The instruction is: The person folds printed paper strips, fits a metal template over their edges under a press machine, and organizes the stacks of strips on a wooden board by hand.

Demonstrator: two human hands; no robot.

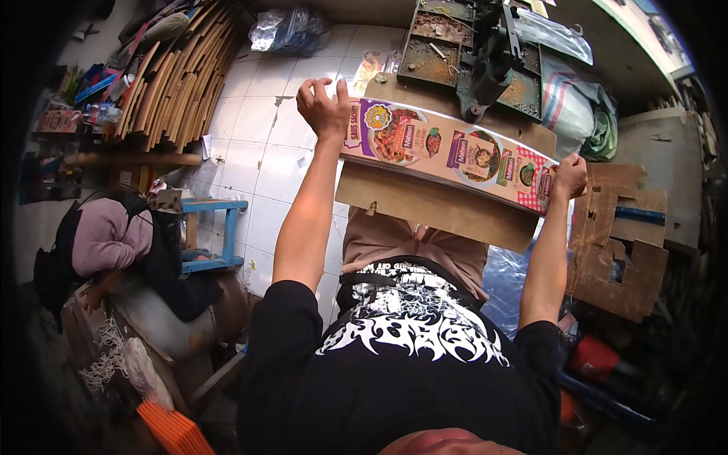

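Between two hands [324,108] [570,179], one long printed strip [447,149]

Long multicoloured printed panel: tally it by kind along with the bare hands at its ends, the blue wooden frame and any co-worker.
Long multicoloured printed panel: 1
Bare hands (left hand, right hand): 2
Blue wooden frame: 1
Co-worker: 1
Total: 5

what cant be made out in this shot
All in the head view:
- Small print on the printed stack: too small.
- Middle of the wooden board: covered by the stack.
- Right hand fingertips: curled out of sight.
- Other person's far hand: hidden by their body.
- Left shelf items: blurred.
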